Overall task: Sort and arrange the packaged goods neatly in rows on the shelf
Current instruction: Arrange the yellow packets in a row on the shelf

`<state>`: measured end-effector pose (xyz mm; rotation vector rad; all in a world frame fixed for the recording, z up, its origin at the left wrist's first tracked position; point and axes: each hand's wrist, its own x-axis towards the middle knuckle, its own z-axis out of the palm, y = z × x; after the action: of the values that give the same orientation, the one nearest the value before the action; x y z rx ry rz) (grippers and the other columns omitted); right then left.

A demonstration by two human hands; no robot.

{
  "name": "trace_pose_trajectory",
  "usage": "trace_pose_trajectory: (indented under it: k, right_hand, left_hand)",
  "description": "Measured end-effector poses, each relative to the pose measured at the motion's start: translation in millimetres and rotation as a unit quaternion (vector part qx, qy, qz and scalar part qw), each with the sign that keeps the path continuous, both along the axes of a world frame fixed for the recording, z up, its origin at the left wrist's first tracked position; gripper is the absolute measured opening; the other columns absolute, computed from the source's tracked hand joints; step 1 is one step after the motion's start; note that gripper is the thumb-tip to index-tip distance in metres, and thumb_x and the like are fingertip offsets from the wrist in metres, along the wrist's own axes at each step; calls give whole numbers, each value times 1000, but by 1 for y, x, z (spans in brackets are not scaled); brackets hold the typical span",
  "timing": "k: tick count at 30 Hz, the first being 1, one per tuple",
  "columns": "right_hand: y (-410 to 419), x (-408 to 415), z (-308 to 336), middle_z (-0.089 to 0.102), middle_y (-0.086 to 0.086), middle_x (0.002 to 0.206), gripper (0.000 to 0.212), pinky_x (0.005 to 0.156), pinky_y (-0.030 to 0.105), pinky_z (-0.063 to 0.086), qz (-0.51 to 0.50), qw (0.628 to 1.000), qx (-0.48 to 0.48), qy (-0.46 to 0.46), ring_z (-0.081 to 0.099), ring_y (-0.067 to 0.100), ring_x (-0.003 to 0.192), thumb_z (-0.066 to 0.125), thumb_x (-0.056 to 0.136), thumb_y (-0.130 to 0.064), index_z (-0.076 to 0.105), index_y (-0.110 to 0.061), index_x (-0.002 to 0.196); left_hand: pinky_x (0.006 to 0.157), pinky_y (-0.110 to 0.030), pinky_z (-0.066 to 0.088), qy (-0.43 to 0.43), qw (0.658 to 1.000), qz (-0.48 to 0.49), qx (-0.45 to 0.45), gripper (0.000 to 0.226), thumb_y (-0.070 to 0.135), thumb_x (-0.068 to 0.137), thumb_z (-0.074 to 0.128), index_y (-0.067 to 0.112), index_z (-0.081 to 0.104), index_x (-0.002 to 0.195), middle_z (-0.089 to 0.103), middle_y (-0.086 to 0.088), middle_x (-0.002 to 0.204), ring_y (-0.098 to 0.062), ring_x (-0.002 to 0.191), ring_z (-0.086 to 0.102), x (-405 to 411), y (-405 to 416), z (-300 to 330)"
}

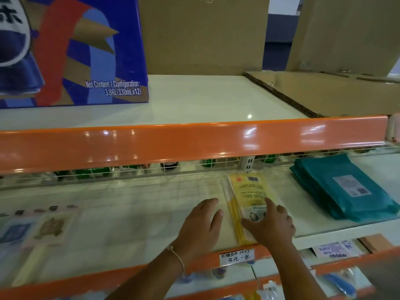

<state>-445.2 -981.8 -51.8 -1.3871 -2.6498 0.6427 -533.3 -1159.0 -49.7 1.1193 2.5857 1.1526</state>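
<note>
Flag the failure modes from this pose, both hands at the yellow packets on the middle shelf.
1. The stack of flat yellow clear-wrapped packets reaches the shelf's front lip; a pull by the right hand could tip it off.
2. The left hand lies flat beside the stack, so slick packets may fan out sideways.
3. The stack sits skewed; straightening it rightward could crowd the pile of teal plastic pouches.

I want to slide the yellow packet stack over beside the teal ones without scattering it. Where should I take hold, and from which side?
Judging from its pose, grip the yellow packet stack by its two long edges near the front end, coming from the shelf's open front. It lies flat, long axis running front to back; the left hand is beside its left edge and the right hand rests on its near end. The wire fence blocks the back.
</note>
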Motion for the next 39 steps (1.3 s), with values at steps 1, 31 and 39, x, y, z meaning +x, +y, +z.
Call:
trace_pose_trajectory:
  k: [1,31,39]
  right_hand:
    - [-1,0,1,32,12,148,101,109,51,31,1,1000,3,-2,35,36,132,68,66,-67,22,-30,148]
    - [-11,-8,12,48,7,129,76,93,47,48,-2,997,-63,36,53,33,110,72,61,-58,49,-37,130]
    - [-38,-15,29,59,7,115,49,77,36,50,17,977,-96,190,58,23,92,79,71,-20,64,-24,118]
  left_hand:
    - [108,-20,30,2,1000,2,2,46,42,101,36,22,41,142,45,5,144,-9,132,39,0,0,-1]
    - [108,-19,29,-3,1000,13,21,45,39,101,36,19,42,141,47,4,142,-9,132,39,-15,-38,-9]
    - [106,-15,26,-6,999,24,24,46,42,101,35,20,42,141,46,6,142,-7,132,38,-21,-55,-9]
